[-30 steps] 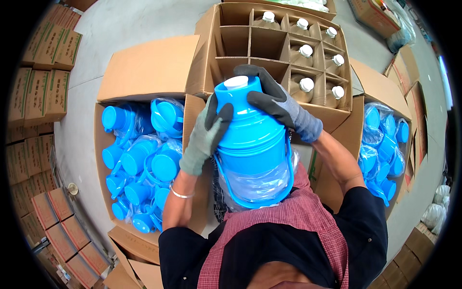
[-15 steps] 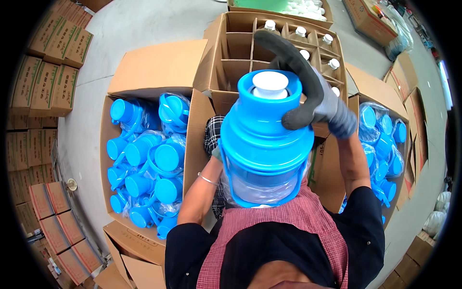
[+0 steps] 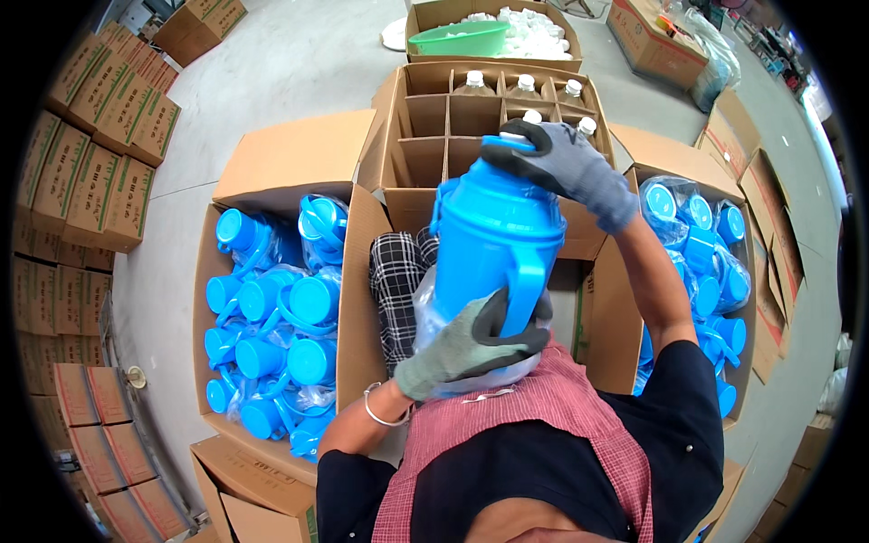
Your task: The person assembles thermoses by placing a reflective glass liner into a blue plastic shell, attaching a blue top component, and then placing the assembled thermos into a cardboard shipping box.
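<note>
Jug (image 3: pixel 493 235) now tilted, two hands gripping

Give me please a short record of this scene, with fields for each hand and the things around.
left hand: gloved, grips the lower part of the blue jug by its handle
right hand: gloved, on top of the jug
jug: tilted, held above the lap
divided carton: ahead, some cells hold white-capped bottles
left carton: full of blue jug parts in plastic
right carton: more blue parts
green basin: far carton
</note>
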Demonstrator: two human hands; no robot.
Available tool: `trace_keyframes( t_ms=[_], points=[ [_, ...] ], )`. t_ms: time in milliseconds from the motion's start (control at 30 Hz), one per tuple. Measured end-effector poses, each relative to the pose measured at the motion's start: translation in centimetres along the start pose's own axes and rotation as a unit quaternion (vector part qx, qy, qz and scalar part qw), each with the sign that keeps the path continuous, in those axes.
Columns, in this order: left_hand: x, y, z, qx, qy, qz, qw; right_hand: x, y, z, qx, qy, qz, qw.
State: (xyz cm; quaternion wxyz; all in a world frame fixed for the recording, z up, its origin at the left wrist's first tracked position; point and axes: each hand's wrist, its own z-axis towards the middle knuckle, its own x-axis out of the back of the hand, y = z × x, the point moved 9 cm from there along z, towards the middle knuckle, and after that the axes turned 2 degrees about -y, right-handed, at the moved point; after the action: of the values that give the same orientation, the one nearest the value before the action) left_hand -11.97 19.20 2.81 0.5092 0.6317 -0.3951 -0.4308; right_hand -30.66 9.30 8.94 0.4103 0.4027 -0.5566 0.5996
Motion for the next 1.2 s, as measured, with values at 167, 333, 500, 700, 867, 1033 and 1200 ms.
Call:
trace_keyframes(
  t_ms=[167,333,500,700,867,1033,1200],
  points=[
    [6.6,-4.1,-5.1,-0.021,-0.094,-0.252,0.963,6.0,-5.3,-2.4,0.197,-0.012,0.369,0.908],
    [7.8,-3.5,-9.8,0.027,0.088,-0.071,0.993,8.6,-11.7,-7.2,0.255,0.058,0.37,0.891],
    [7.9,-2.3,-13.2,-0.149,0.154,0.091,0.972,9.2,-12.7,-9.0,0.445,0.03,0.497,0.745],
    [4.6,-0.1,-11.1,-0.037,0.104,0.148,0.983,9.9,-13.1,-7.2,0.475,0.05,0.363,0.8],
    [-5.2,4.7,-2.3,-0.005,-0.048,0.04,0.998,3.4,-5.6,-2.9,0.084,0.147,0.187,0.968],
    [3.3,2.4,-3.6,-0.04,-0.079,-0.189,0.978,7.4,-5.8,-3.6,0.175,0.098,0.145,0.969],
    [-1.6,3.9,-2.3,-0.134,0.035,0.138,0.981,2.1,-2.9,-0.7,-0.002,0.008,0.233,0.972]
  ],
)
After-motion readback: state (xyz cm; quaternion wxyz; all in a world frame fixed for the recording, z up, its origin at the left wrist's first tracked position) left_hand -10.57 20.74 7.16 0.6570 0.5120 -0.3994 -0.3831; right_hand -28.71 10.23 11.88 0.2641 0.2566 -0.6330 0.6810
